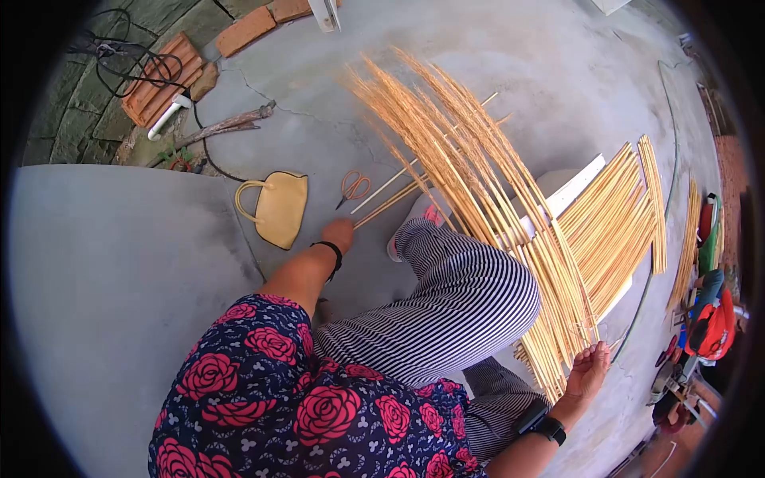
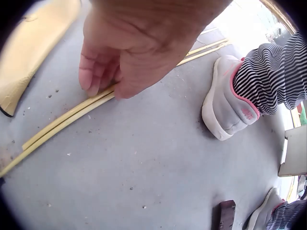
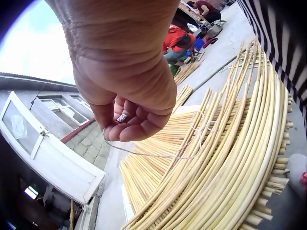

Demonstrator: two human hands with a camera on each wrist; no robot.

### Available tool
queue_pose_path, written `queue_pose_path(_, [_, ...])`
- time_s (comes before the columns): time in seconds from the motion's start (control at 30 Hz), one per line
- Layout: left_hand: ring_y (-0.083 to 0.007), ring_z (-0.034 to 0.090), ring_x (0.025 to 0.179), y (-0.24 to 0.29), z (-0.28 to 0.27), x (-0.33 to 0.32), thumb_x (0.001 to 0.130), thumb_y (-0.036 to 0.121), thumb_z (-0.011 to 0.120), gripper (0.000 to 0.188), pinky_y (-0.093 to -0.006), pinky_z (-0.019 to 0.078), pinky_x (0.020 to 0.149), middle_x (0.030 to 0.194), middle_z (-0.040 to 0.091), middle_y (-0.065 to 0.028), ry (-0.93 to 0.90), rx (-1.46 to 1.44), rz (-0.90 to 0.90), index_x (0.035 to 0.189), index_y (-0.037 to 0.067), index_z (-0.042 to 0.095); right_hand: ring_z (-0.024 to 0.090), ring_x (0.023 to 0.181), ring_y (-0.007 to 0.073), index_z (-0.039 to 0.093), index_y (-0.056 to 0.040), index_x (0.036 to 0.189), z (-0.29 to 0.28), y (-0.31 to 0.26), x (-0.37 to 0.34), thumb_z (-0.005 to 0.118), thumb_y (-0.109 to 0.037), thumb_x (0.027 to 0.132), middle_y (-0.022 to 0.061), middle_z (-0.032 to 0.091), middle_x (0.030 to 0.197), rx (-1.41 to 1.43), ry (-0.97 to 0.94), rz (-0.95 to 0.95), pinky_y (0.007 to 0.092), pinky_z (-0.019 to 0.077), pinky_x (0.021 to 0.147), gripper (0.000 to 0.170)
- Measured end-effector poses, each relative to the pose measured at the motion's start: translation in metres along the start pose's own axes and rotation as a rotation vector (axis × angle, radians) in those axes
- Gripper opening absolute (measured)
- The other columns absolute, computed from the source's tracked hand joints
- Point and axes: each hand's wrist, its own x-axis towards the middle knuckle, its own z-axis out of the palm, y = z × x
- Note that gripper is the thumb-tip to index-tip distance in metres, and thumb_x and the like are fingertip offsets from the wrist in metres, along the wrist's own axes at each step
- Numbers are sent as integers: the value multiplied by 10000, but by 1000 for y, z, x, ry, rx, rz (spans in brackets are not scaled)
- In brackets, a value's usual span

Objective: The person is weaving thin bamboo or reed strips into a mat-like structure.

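Observation:
Two thin straw-coloured stalks [image 2: 62, 120] lie along the grey floor, pinched between thumb and fingers of my left hand [image 2: 136, 52]. In the head view that hand [image 1: 339, 233] is near a yellow handbag [image 1: 283, 209] and orange-handled scissors [image 1: 356, 186]. My right hand [image 1: 588, 373] is beside the lower ends of a layer of long stalks with feathery tops [image 1: 422, 119]. In the right wrist view its curled fingers [image 3: 132, 132] hold a thin string [image 3: 180, 158] that runs to the stalks. A small ribbed metal piece [image 3: 122, 118] shows among those fingers.
A row of trimmed stalks [image 1: 610, 227] lies on a white board [image 1: 586, 179] at right. My shoe [image 2: 230, 108] stands close to the left hand. A branch [image 1: 231, 125] and clay tiles [image 1: 163, 80] lie at upper left. A person in red [image 1: 713, 327] is beyond.

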Motion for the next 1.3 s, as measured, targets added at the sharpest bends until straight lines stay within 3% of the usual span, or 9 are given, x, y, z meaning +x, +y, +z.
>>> queue_pose_path(0.1, [-290, 657, 841, 3, 8, -6, 857, 108, 496, 194, -389, 533, 713, 894, 675, -120, 93, 110, 105, 845, 83, 687, 505, 630, 77, 538, -96, 917, 2, -3, 5, 587, -155, 910, -12, 524, 737, 0, -15, 3, 194, 447, 549, 78])
queue_pose_path(0.3, [-259, 657, 865, 15, 2, -20, 837, 100, 531, 150, -377, 536, 704, 921, 670, -108, 8, 203, 88, 879, 80, 674, 508, 641, 81, 534, -84, 928, 10, -12, 7, 586, -164, 911, -7, 527, 748, -20, -45, 21, 197, 448, 568, 97])
queue_pose_path(0.4, [-262, 650, 875, 22, 5, -20, 833, 94, 526, 150, -387, 534, 715, 922, 663, -111, 87, 171, 56, 901, 78, 659, 506, 645, 80, 537, -80, 932, 13, -11, 8, 587, -162, 910, -9, 527, 752, -16, -52, 16, 197, 445, 569, 98])
queue_pose_path(0.63, [-324, 628, 890, 25, 4, -6, 821, 90, 492, 183, -437, 504, 760, 933, 649, -146, 109, -19, 284, 953, 58, 615, 493, 648, 75, 529, -78, 929, 8, -9, 6, 589, -153, 909, -8, 519, 750, 4, -107, 0, 200, 433, 572, 98])
queue_pose_path(0.73, [-347, 617, 899, 44, -20, -3, 805, 97, 508, 183, -449, 489, 771, 932, 645, -156, 19, 55, 300, 953, 55, 606, 489, 649, 78, 526, -75, 939, 6, -12, 5, 587, -147, 910, -6, 519, 757, 11, -83, 7, 202, 430, 575, 98])
queue_pose_path(0.93, [-354, 604, 901, 67, -55, 20, 790, 130, 538, 163, -461, 470, 768, 909, 636, -175, 107, -50, 338, 930, 70, 597, 485, 666, 82, 537, -67, 957, 4, -15, 3, 579, -139, 913, -1, 521, 767, 29, -117, -4, 210, 425, 594, 94])
queue_pose_path(1.03, [-352, 599, 900, 75, -64, 30, 787, 153, 545, 165, -457, 466, 761, 905, 632, -169, 25, -115, 279, 926, 77, 590, 491, 663, 87, 544, -72, 958, -2, -18, 0, 579, -131, 911, 0, 534, 774, 33, -149, 4, 210, 425, 586, 84])
queue_pose_path(1.23, [-357, 605, 858, 86, -65, 34, 803, 146, 505, 165, -447, 463, 733, 907, 623, -185, -180, -147, 418, 909, 51, 589, 510, 658, 87, 543, -65, 957, -3, -17, -2, 570, -146, 918, 3, 543, 768, 31, -144, -48, 206, 435, 572, 94])
queue_pose_path(1.3, [-361, 596, 873, 88, -63, 35, 798, 156, 516, 166, -453, 461, 747, 919, 625, -170, -54, -141, 352, 924, 74, 587, 515, 661, 85, 540, -62, 959, -2, -17, -2, 563, -154, 923, 4, 542, 771, 29, -157, -55, 206, 438, 573, 102])
